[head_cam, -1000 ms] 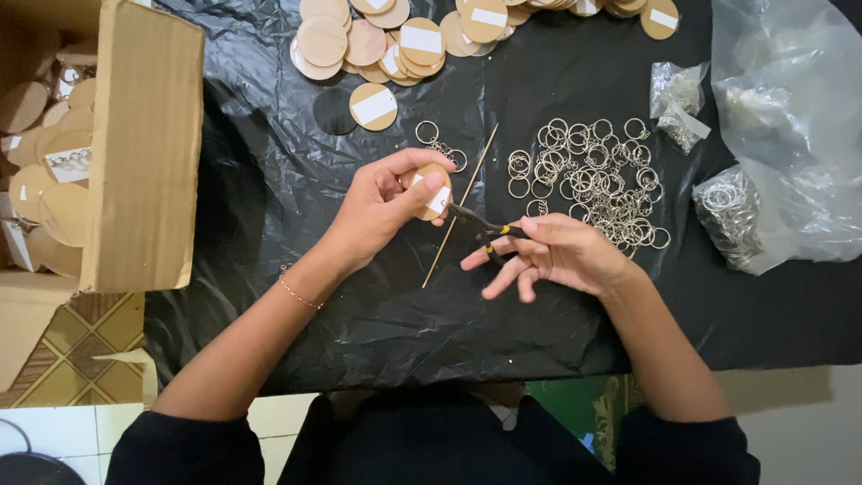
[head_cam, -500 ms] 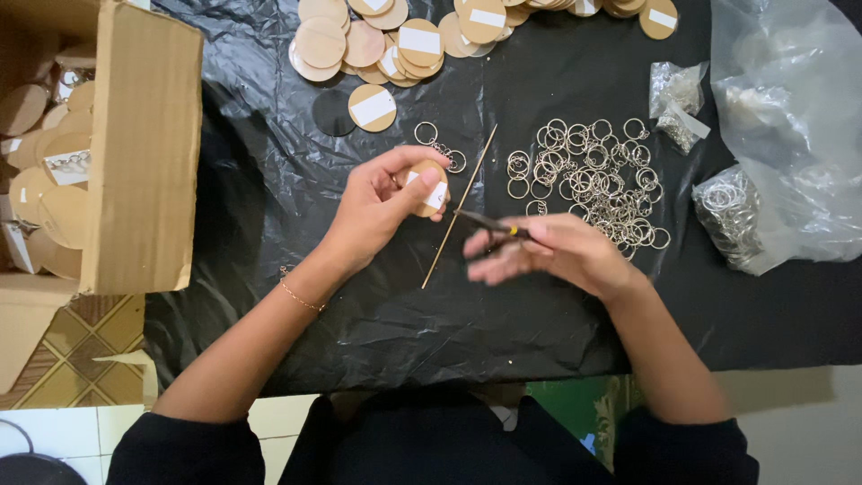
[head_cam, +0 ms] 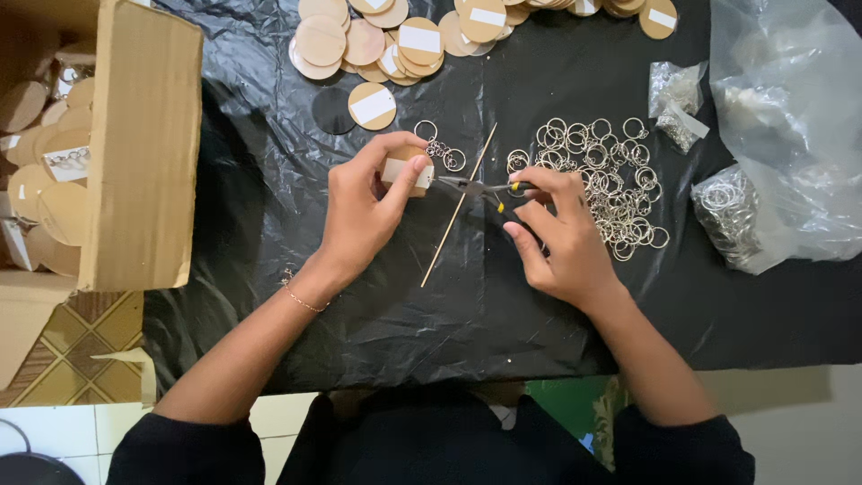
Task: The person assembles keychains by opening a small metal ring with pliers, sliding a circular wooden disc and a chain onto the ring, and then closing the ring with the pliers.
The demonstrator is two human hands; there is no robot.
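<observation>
A: Nearest the camera, what do the hands show?

B: The left hand (head_cam: 364,211) pinches a round wooden disc (head_cam: 406,171) with a pale label between thumb and fingers, holding it just above the black plastic sheet (head_cam: 404,305) that covers the table. A thin bracelet (head_cam: 301,299) sits on that wrist

A: And the other hand?

B: The right hand (head_cam: 561,233) is curled around the yellow-tipped handles of small pliers (head_cam: 480,189), fingers pressed together on them. The plier nose points left and meets the edge of the disc

A: What lies between them?

B: A thin wooden stick (head_cam: 458,208) runs diagonally on the sheet, passing under the pliers. Just beyond the disc sit a few loose key rings with short chains (head_cam: 440,148)

A: Further out?

B: A spread of metal key rings (head_cam: 597,171) lies just beyond the right hand, touching one another in a loose heap. To their right, a clear plastic bag (head_cam: 763,171) holds more rings, with two small packets (head_cam: 678,99) near it. At the far edge, a pile of wooden discs (head_cam: 395,40), some labelled, overlaps across the sheet. On the left, an open cardboard box (head_cam: 135,153) holds more discs
</observation>
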